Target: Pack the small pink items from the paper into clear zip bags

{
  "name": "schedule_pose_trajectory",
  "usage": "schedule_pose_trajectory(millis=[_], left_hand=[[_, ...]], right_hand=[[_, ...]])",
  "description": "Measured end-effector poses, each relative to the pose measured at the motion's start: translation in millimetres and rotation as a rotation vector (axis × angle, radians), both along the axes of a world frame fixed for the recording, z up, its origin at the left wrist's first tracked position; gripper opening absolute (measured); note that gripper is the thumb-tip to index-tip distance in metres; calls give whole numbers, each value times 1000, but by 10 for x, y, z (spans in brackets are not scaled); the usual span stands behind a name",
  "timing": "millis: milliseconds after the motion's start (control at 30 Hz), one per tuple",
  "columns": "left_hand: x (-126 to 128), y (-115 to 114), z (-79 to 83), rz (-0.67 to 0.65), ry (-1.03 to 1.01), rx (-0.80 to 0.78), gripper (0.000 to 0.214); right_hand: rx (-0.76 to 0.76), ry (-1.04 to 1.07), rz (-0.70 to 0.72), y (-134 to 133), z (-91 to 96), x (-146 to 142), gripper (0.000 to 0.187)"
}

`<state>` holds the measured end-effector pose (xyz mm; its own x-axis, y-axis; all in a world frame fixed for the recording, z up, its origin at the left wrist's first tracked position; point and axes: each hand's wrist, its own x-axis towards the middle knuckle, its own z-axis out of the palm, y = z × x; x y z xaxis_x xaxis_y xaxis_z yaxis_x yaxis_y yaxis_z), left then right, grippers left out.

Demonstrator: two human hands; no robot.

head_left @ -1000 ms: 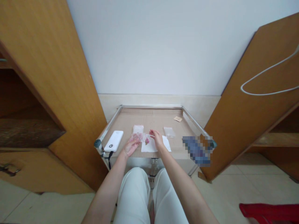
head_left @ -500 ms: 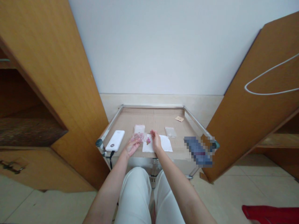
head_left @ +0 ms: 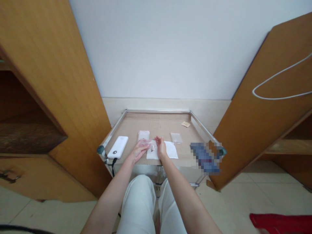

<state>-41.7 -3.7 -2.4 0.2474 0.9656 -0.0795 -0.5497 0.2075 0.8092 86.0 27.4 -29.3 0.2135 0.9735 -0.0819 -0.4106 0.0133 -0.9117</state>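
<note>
The left hand [head_left: 139, 151], a clear bag [head_left: 145, 143] at its fingers, and the open right hand [head_left: 160, 147] stay close but apart above a tiny item [head_left: 152, 148] on white paper [head_left: 168, 151] on the worktop [head_left: 156, 122], where a careless brush could flick it away.

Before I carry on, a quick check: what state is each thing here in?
Left hand: raised, fingers against the clear bag
Clear bag: crinkled, at the left fingers
Right hand: raised, fingers curled
White paper: flat on the cart
Left cabinet door: open
Right cabinet door: open
</note>
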Motion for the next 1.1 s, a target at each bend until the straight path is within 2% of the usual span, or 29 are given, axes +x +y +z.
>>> schedule_pose_trajectory(millis=[267, 467, 633, 867, 1100], left_hand=[[151, 20, 97, 67, 172, 67, 32], [235, 69, 61, 119, 267, 100, 34], [285, 80, 72, 163, 320, 68, 39], [302, 33, 145, 149, 400, 103, 46], [309, 8, 111, 188, 438, 139, 49]], right_hand=[[-2, -109, 11, 24, -31, -2, 55], [-28, -2, 15, 27, -18, -15, 45], [-45, -17, 13, 37, -32, -15, 46], [-15, 90, -53, 58, -86, -16, 41], [35, 202, -119, 86, -120, -15, 32]])
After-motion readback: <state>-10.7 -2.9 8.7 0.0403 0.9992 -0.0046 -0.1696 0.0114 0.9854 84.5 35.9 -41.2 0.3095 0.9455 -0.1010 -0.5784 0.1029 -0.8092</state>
